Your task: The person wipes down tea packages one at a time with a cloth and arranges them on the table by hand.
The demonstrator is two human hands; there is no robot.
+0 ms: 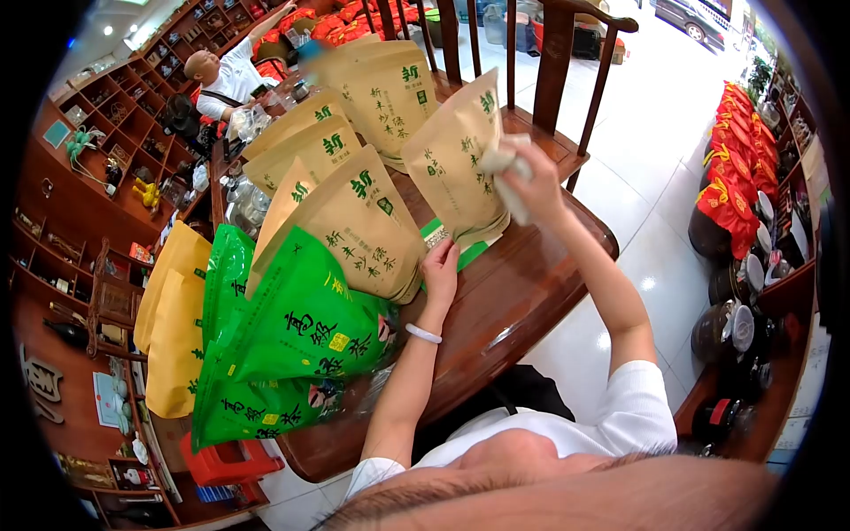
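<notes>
The dark wooden desk (pixel 522 296) carries glossy green bags (pixel 266 341) near the person's left, with upright tan bags (pixel 372 234) behind and beside them. Slightly apart from that cluster, a tan bag (pixel 452 168) stands tilted near the desk's far right part, the thing being worked on. The right hand (pixel 540 184) is clamped on a pale cloth (pixel 507 165) at this bag's right side; the step in hand looks like wiping its surface. The left hand (pixel 440 268) is at a green-and-white flat piece (pixel 478 251) by the bag's base; whether its grip is closed on that piece I cannot tell. Any next stroke calls, I judge, for light, flat pressure from the cloth and some steadying low down, since a firm sideways push could tip the bag or crease its side.
</notes>
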